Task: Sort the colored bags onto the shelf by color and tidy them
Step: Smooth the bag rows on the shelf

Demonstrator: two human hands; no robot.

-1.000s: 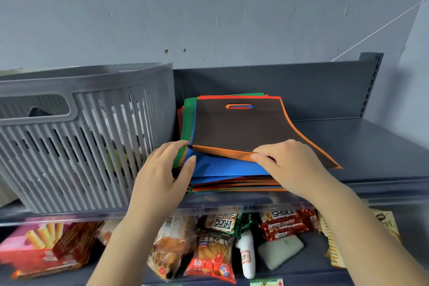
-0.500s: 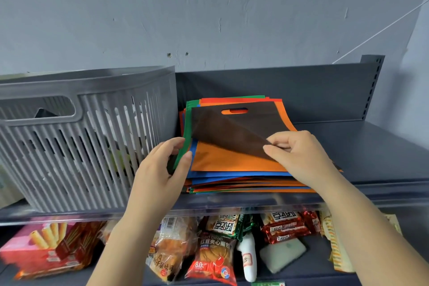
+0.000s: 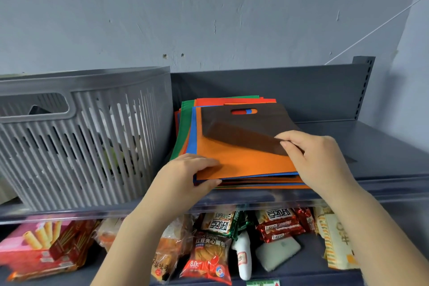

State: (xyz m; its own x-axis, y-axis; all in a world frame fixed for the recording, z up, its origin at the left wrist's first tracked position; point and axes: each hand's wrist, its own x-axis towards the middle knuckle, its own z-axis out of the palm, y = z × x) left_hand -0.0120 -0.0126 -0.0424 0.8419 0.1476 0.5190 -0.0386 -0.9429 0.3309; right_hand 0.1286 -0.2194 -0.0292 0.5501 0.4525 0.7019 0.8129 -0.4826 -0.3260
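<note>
At the shelf's front edge, pin the stack with your gripping left hand while your right hand, pinching the brown bag, peels it clear.

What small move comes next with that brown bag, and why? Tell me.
Probably lift the brown bag clear to the right. The right hand pinches its peeled-up corner, and the left hand pins the orange bag and the stack beneath.
</note>
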